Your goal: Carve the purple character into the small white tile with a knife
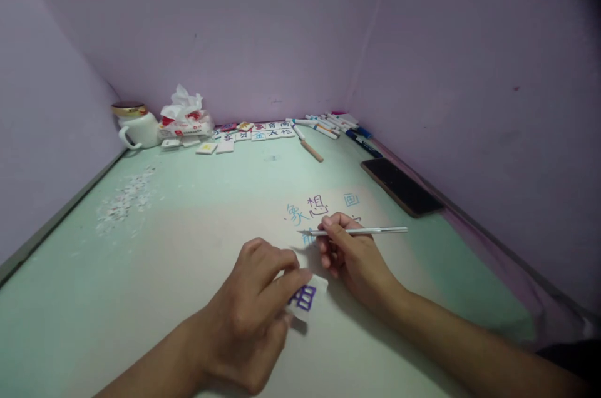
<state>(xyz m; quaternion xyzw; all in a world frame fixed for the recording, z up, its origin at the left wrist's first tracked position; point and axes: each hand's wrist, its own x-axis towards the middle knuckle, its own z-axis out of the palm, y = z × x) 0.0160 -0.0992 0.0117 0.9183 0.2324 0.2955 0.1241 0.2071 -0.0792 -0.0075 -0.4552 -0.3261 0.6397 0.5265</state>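
Note:
Between the thumb and fingers of my left hand (253, 310) is a small white tile (307, 298) with a purple character on it, held just above the table. Part of the tile is covered by my fingers. My right hand (350, 254) grips a thin silver craft knife (387, 230), its pointed blade facing left. The knife is above the handwritten characters (317, 204) in blue and purple on the tabletop, apart from the tile.
A black phone (401, 185) lies at the right. Marker pens (323, 126) and lettered tiles (258, 135) line the back, near a tissue pack (185, 122) and a white mug (143, 132). White scraps (126, 198) are heaped at left. Purple walls (235, 29) enclose the table (188, 248).

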